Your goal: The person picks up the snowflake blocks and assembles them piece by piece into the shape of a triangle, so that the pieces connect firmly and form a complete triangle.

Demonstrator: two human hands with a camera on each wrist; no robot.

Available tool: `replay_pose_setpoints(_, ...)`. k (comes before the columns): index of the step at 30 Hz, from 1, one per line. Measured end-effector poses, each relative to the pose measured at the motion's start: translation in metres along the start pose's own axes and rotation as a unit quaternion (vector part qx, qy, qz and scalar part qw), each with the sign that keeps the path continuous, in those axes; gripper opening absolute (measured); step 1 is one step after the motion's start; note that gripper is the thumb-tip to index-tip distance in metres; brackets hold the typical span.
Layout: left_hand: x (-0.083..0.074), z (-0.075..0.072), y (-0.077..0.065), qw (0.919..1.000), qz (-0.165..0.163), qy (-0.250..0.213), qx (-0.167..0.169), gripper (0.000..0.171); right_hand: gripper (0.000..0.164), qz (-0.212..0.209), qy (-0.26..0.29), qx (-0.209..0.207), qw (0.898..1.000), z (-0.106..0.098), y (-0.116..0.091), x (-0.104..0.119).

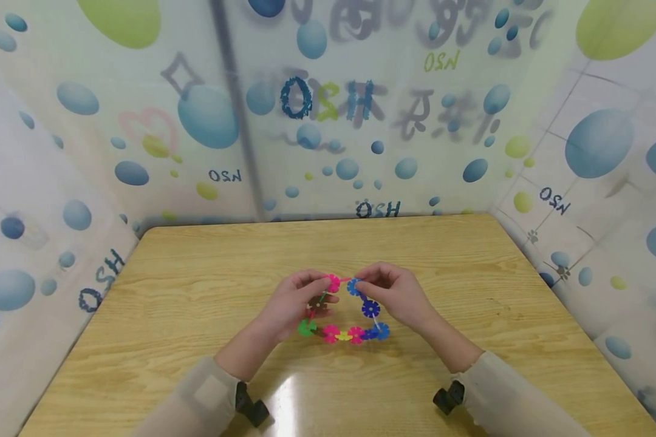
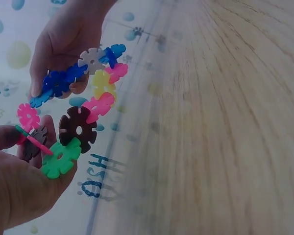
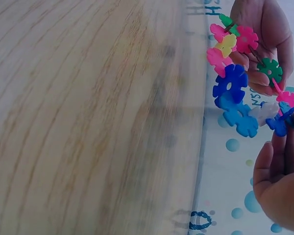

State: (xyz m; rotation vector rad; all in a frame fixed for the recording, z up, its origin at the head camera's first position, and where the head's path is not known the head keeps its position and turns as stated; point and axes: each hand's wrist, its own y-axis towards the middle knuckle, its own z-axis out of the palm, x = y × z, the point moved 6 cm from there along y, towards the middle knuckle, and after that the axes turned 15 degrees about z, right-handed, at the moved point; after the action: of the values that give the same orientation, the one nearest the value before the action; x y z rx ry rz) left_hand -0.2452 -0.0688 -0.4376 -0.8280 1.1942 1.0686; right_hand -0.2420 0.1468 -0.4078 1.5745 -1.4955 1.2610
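Note:
Interlocking plastic snowflake discs form a chain (image 1: 330,334) that bends round into a loop between both hands. My left hand (image 1: 291,303) pinches a pink disc (image 1: 333,283) at the loop's far left corner. Opposite it, my right hand (image 1: 399,295) pinches a light blue disc (image 1: 353,286), with a thin pink piece spanning between the two. Down the left side run a dark brown disc and a green disc (image 2: 61,158). Pink, yellow (image 2: 104,85) and blue discs make up the near side. In the right wrist view a white disc (image 3: 265,114) sits beside the blue ones on the right.
The loop is held above a light wood-grain table (image 1: 197,267). Behind and at both sides hang pale curtains (image 1: 317,164) printed with blue and green bubbles. Dark wrist cameras (image 1: 251,405) are worn at the sleeve cuffs.

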Motion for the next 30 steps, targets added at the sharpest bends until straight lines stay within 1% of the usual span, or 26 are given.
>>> replay_pose_setpoints(7, 0.002, 0.002, 0.0, 0.9997, 0.004, -0.023, 0.002, 0.026, 0.016, 0.008, 0.008, -0.002, 1.0, -0.003, 0.002, -0.003)
replay_pose_setpoints(14, 0.006, 0.002, 0.002, 0.9983, -0.012, -0.058, -0.003, 0.022, 0.023, 0.017, 0.037, 0.007, 0.999, -0.005, 0.003, -0.006)
replay_pose_setpoints(22, 0.008, -0.001, 0.001, 0.9975, -0.037, -0.057, -0.018, 0.028, 0.025, 0.032, 0.066, 0.01, 0.997, -0.007, 0.005, -0.01)
replay_pose_setpoints(30, 0.009, -0.002, 0.003, 0.996, -0.037, -0.08, -0.007, 0.016, 0.028, 0.043, 0.08, 0.017, 0.996, -0.01, 0.007, -0.016)
